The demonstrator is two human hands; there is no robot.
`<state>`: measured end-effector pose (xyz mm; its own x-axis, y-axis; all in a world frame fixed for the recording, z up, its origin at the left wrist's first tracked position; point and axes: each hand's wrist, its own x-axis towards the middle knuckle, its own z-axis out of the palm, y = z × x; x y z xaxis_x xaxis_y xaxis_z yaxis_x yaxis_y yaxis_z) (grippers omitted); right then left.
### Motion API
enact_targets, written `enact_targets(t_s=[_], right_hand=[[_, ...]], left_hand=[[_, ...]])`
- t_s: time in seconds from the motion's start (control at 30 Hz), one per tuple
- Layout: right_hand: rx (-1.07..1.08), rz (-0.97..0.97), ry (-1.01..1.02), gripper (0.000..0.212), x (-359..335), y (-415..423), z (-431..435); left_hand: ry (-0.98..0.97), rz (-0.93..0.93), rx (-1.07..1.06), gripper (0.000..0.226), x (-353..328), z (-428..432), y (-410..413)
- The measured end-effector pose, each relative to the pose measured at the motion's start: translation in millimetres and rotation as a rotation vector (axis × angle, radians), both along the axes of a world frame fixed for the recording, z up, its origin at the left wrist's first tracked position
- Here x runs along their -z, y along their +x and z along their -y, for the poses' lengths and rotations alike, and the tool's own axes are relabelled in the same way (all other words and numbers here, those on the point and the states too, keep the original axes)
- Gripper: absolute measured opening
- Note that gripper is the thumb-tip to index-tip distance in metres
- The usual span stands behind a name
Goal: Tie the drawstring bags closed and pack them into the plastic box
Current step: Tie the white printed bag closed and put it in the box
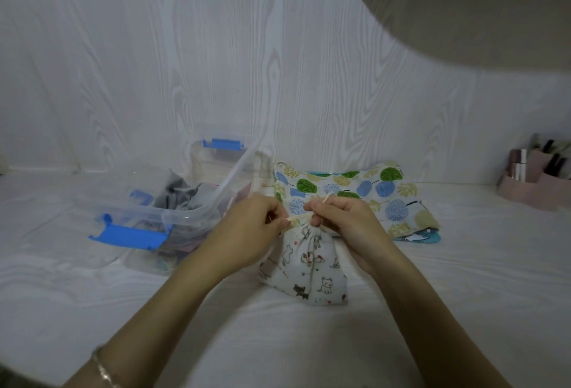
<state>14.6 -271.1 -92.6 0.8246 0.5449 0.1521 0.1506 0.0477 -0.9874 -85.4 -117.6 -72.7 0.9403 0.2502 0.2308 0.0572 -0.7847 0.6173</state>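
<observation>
Now: left grip (250,227) and right grip (340,224) each pinch cream drawstring (297,217), short span between them. Cat-print bag (306,267) directly below both grips, neck cinched. Plastic box (191,209) left of left grip, fabric inside. Leaf-print bag (355,193) just beyond right grip. Bag lettering unreadable.

White cat-print bag (306,267); leaf-print bag (349,196); blue-latched clear box (197,202).
</observation>
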Motion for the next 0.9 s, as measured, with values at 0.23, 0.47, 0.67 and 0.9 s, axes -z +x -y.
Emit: enact_targets(t_s=[0.23, 0.47, 0.67, 0.9], right_hand=[[-0.019, 0.090, -0.026, 0.012, -4.2, -7.0, 0.5], [-0.120, 0.068, -0.074, 0.026, -4.8, -9.4, 10.2], [0.102, 0.395, -0.112, 0.015, 2.1, -20.8, 2.8], [0.148, 0.912, -0.337, 0.015, 3.4, -17.3, 5.0]], left_hand=[[-0.333, 0.117, 0.159, 0.012, 7.0, 10.3, 5.9], [-0.324, 0.157, 0.072, 0.008, 11.4, 9.8, 10.5], [-0.329, 0.169, 0.015, 0.010, 14.9, 13.0, 8.6], [-0.148, 0.120, 0.052, 0.017, 16.0, 12.4, 6.5]])
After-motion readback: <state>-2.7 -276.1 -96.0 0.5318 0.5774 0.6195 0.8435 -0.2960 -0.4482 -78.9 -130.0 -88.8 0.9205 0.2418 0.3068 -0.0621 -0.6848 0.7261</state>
